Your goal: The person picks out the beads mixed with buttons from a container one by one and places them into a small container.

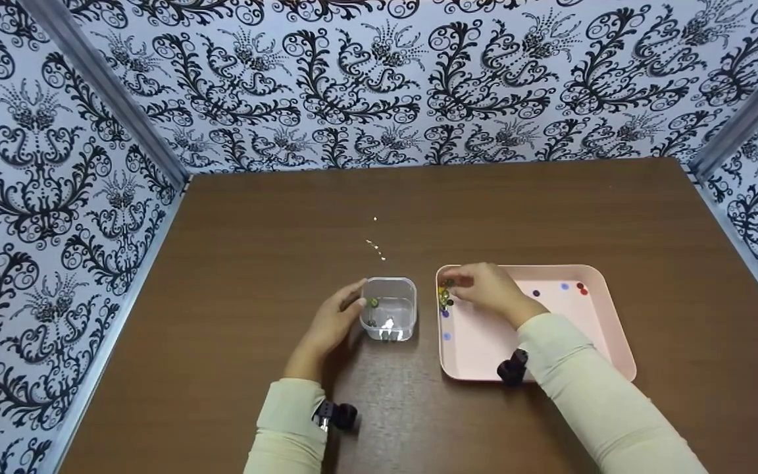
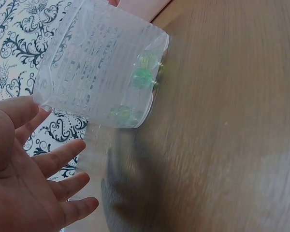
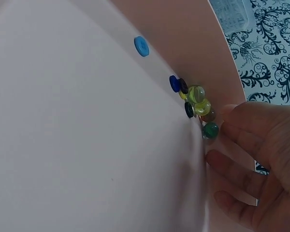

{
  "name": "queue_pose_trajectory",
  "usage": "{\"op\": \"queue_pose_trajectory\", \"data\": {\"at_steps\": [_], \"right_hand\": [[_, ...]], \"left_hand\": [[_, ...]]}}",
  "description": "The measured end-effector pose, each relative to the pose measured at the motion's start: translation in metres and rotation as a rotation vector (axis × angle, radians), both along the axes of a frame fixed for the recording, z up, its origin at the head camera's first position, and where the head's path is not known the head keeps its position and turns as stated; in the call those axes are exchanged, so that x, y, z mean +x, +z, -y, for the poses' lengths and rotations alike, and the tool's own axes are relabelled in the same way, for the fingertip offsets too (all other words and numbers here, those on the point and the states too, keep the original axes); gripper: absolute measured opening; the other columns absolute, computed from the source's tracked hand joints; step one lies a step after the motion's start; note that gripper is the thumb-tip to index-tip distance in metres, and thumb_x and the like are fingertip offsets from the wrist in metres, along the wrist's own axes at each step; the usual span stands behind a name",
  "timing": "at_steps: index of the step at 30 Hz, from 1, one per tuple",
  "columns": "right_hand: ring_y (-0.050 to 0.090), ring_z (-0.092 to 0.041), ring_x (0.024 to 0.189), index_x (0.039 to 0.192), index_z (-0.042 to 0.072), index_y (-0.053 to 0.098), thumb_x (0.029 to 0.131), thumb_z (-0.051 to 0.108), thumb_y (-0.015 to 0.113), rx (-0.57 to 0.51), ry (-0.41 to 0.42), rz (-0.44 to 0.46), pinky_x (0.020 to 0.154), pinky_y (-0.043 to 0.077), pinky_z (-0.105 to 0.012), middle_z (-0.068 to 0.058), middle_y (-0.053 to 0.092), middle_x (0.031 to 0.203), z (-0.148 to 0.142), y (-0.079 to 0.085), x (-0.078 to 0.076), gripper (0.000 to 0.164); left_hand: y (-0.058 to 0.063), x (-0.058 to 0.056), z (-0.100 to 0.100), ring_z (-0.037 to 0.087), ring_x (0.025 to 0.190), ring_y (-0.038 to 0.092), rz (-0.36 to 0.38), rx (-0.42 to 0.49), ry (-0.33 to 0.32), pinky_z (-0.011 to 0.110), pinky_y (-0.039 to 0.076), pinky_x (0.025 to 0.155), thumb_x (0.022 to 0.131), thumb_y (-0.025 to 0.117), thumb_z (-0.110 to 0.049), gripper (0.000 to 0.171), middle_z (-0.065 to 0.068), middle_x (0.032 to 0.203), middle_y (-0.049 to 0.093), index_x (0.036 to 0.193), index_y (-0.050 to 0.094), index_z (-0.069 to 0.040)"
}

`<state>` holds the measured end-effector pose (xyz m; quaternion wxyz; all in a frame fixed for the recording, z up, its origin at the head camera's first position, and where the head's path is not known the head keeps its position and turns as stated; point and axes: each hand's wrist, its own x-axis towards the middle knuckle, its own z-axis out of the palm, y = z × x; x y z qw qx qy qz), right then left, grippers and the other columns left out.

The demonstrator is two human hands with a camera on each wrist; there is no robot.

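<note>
My left hand (image 1: 334, 322) pinches the left rim of a clear plastic container (image 1: 389, 282), its thumb and index finger at the rim and the other fingers spread. Several green and yellowish marbles (image 2: 142, 78) lie at the container's bottom. My right hand (image 1: 487, 288) reaches into a pink tray (image 1: 616, 329) at its far left corner. Its fingertips are right at a green marble (image 3: 210, 130), thumb and fingers slightly parted. Beside that marble, yellow marbles (image 3: 202, 107), a brownish marble (image 3: 210, 116), a dark blue button (image 3: 174, 83) and black buttons (image 3: 189, 109) cluster against the tray wall.
A light blue button (image 1: 447, 336) lies by the tray's left wall. Toward the tray's far right are red buttons (image 1: 581, 288), another light blue button (image 1: 564, 286) and a dark button (image 1: 536, 293). Patterned panels (image 1: 379, 79) border the wooden table (image 1: 254, 230).
</note>
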<state>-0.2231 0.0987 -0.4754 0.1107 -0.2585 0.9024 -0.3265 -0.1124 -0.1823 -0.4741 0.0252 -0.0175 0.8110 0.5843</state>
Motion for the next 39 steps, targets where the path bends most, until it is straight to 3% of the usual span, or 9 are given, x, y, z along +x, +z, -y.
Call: {"op": "queue_pose_trajectory", "data": {"at_steps": [9, 24, 25, 28, 31, 32, 35, 39], "right_hand": [[0.063, -0.030, 0.107, 0.114, 0.011, 0.072, 0.084, 0.014, 0.070, 0.038, -0.018, 0.015, 0.092, 0.048, -0.047, -0.011, 0.070, 0.112, 0.002, 0.001, 0.000, 0.030], [0.063, -0.030, 0.108, 0.112, 0.011, 0.073, 0.084, 0.013, 0.070, 0.058, -0.011, -0.016, 0.094, 0.047, -0.047, -0.009, 0.070, 0.112, 0.005, 0.003, 0.001, 0.028], [0.063, -0.030, 0.108, 0.111, 0.010, 0.073, 0.084, 0.013, 0.069, 0.060, -0.011, -0.017, 0.094, 0.047, -0.047, -0.009, 0.071, 0.112, 0.005, 0.003, 0.001, 0.028], [0.063, -0.030, 0.107, 0.110, 0.010, 0.073, 0.083, 0.012, 0.069, 0.062, -0.006, -0.026, 0.093, 0.048, -0.047, -0.009, 0.071, 0.111, 0.005, 0.003, 0.001, 0.028], [0.064, -0.029, 0.104, 0.109, 0.010, 0.074, 0.083, 0.011, 0.069, 0.067, -0.004, -0.037, 0.092, 0.048, -0.046, -0.009, 0.072, 0.109, 0.005, 0.002, 0.001, 0.027], [0.064, -0.029, 0.104, 0.109, 0.010, 0.074, 0.082, 0.012, 0.069, 0.074, -0.006, -0.041, 0.091, 0.049, -0.046, -0.008, 0.072, 0.108, 0.006, 0.002, 0.001, 0.027], [0.065, -0.029, 0.103, 0.109, 0.011, 0.074, 0.081, 0.012, 0.069, 0.100, -0.008, -0.051, 0.090, 0.049, -0.046, -0.007, 0.072, 0.107, 0.006, 0.003, 0.002, 0.028], [0.065, -0.031, 0.104, 0.109, 0.011, 0.074, 0.080, 0.012, 0.069, 0.126, -0.008, -0.058, 0.089, 0.049, -0.047, -0.008, 0.072, 0.108, 0.006, 0.004, 0.002, 0.029]], "left_hand": [[-0.001, -0.001, 0.001, 0.039, 0.130, 0.045, -0.021, -0.023, -0.017, 0.049, 0.035, 0.110, 0.098, 0.052, -0.009, 0.043, 0.027, 0.139, 0.048, 0.138, 0.047, 0.004], [-0.001, -0.001, 0.001, 0.039, 0.129, 0.046, -0.030, -0.012, -0.007, 0.049, 0.034, 0.110, 0.097, 0.052, -0.008, 0.043, 0.027, 0.138, 0.049, 0.138, 0.047, 0.005], [-0.001, -0.001, 0.001, 0.040, 0.129, 0.046, -0.027, -0.012, -0.007, 0.049, 0.034, 0.110, 0.097, 0.052, -0.007, 0.043, 0.027, 0.138, 0.049, 0.138, 0.047, 0.006], [0.016, 0.004, -0.003, 0.043, 0.128, 0.046, -0.027, -0.015, -0.014, 0.051, 0.035, 0.109, 0.097, 0.051, -0.004, 0.042, 0.031, 0.136, 0.049, 0.136, 0.046, 0.010], [0.018, 0.005, -0.004, 0.043, 0.128, 0.046, -0.020, -0.018, -0.013, 0.051, 0.034, 0.109, 0.096, 0.050, -0.003, 0.042, 0.031, 0.136, 0.049, 0.136, 0.046, 0.010], [0.018, 0.005, -0.004, 0.042, 0.128, 0.046, -0.020, -0.018, -0.012, 0.051, 0.035, 0.109, 0.096, 0.051, -0.004, 0.042, 0.030, 0.136, 0.050, 0.136, 0.047, 0.009], [0.002, 0.000, 0.000, 0.039, 0.130, 0.046, -0.016, -0.023, -0.001, 0.049, 0.035, 0.109, 0.097, 0.053, -0.008, 0.043, 0.026, 0.138, 0.050, 0.137, 0.049, 0.004], [-0.001, 0.000, 0.000, 0.038, 0.130, 0.046, -0.021, -0.036, -0.002, 0.049, 0.035, 0.109, 0.097, 0.054, -0.010, 0.043, 0.025, 0.138, 0.051, 0.137, 0.050, 0.002]]}}
